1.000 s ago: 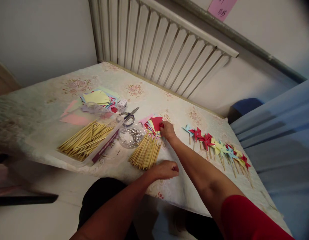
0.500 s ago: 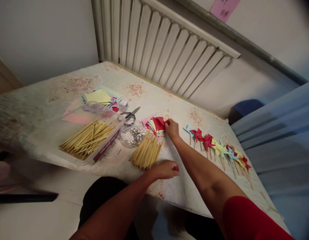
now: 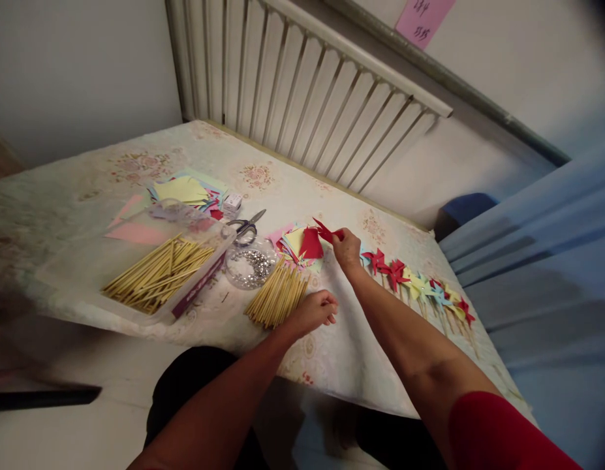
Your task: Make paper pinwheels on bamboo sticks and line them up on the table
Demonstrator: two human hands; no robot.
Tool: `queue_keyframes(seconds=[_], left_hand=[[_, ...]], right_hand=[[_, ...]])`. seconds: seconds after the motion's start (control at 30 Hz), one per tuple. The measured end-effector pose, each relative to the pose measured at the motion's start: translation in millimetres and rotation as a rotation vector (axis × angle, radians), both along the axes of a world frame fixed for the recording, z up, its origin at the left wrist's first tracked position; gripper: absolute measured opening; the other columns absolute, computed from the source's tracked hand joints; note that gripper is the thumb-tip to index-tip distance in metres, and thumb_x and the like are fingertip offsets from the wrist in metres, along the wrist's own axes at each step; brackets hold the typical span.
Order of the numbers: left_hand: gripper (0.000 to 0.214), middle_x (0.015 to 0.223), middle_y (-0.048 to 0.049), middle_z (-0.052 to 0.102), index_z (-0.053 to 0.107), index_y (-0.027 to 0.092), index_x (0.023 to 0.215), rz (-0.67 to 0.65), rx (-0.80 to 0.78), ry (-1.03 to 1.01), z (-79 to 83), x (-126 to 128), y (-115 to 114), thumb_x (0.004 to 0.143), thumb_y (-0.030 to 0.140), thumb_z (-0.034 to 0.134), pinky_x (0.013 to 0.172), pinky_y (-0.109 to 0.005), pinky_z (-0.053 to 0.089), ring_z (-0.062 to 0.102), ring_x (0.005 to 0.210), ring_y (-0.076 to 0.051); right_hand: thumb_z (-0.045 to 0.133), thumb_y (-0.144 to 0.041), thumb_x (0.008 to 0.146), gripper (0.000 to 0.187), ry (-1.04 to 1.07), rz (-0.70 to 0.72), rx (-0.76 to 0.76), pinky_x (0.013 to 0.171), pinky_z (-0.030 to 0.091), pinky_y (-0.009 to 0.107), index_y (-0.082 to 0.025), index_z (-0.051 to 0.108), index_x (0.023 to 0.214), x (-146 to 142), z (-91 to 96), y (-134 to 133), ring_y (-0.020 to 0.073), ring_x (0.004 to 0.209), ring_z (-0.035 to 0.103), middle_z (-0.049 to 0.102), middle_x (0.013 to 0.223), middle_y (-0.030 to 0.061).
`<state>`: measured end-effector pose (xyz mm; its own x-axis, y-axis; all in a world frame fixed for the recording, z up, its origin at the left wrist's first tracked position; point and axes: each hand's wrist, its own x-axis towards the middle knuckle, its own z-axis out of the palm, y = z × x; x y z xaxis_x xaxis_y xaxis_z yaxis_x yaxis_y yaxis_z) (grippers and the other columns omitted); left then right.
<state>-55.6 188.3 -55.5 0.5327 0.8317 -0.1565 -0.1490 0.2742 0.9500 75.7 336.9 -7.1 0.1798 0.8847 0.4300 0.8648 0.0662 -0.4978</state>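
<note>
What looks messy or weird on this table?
The paper pile near the right hand looks askew, its corners poking out unevenly. Also, a short dark line sits alone on the tablecloth, left of the fanned sticks; I can't tell what it is.

You wear on your right arm a sleeve of plain, strong red, whose curved edge ends just above the elbow. Your forearms are bare, and so are your left hand and your right hand. Below the near edge of the table, your legs are dressed in black, where the folds are too dark to tell.
</note>
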Motion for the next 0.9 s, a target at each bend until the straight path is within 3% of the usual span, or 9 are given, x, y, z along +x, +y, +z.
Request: queue_keyframes(seconds=[0.17,0.33,0.57,0.7,0.8,0.9], left_hand=[[0.027,0.095,-0.0081,0.065,0.058,0.014,0.102,0.131,-0.013,-0.093,3.7,-3,7,0.076,0.021,0.054,0.063,-0.025,0.046,0.064,0.069,-0.012],[0.046,0.132,-0.0169,0.056,0.055,0.015,0.123,0.235,-0.054,-0.212,10.2,-12,14,0.077,0.019,0.056,0.083,-0.033,0.047,0.064,0.102,-0.021],[0.068,0.156,-0.0126,0.031,0.045,0.021,0.140,0.382,-0.071,-0.494,11.8,-22,37,0.074,0.014,0.061,0.109,-0.041,0.035,0.038,0.138,-0.028],[0.070,0.159,-0.0076,0.026,0.041,0.027,0.143,0.370,-0.160,-0.657,4.7,-19,51,0.077,0.016,0.062,0.113,-0.041,0.031,0.030,0.144,-0.026],[0.071,0.158,-0.0063,0.028,0.038,0.028,0.144,0.391,-0.205,-0.729,-3.3,-15,61,0.078,0.013,0.060,0.113,-0.041,0.032,0.029,0.144,-0.025],[0.070,0.161,-0.0034,0.021,0.038,0.030,0.144,0.434,-0.275,-0.753,-10.2,-13,67,0.079,0.013,0.058,0.113,-0.041,0.033,0.031,0.143,-0.022]], right_hand=[[0.054,-0.027,0.080,0.016,-0.042,0.029,-0.026,0.067,0.039,0.027,-0.019,0.067,0.076,1,1.9,-9,0.0169,0.065,0.055,0.067,0.069,0.0016],[0.051,-0.028,0.081,0.017,-0.096,0.066,-0.034,0.068,0.038,0.027,-0.019,0.065,0.076,-14,-5.4,-5,0.0167,0.066,0.054,0.065,0.069,0.0017],[0.048,-0.027,0.081,0.017,-0.194,0.135,-0.039,0.065,0.034,0.027,-0.019,0.062,0.075,-25,-9.0,3,0.0159,0.062,0.048,0.062,0.067,0.0016],[0.049,-0.028,0.081,0.017,-0.199,0.148,-0.049,0.063,0.034,0.027,-0.020,0.060,0.072,-23,-5.6,0,0.0151,0.060,0.046,0.060,0.064,0.0002],[0.049,-0.029,0.081,0.017,-0.164,0.176,-0.040,0.062,0.034,0.026,-0.020,0.058,0.069,-20,0.0,-2,0.0143,0.059,0.045,0.058,0.062,-0.0012],[0.049,-0.029,0.079,0.017,-0.091,0.181,-0.021,0.063,0.035,0.026,-0.020,0.058,0.068,-17,7.7,-1,0.0139,0.060,0.046,0.057,0.062,-0.0019]])
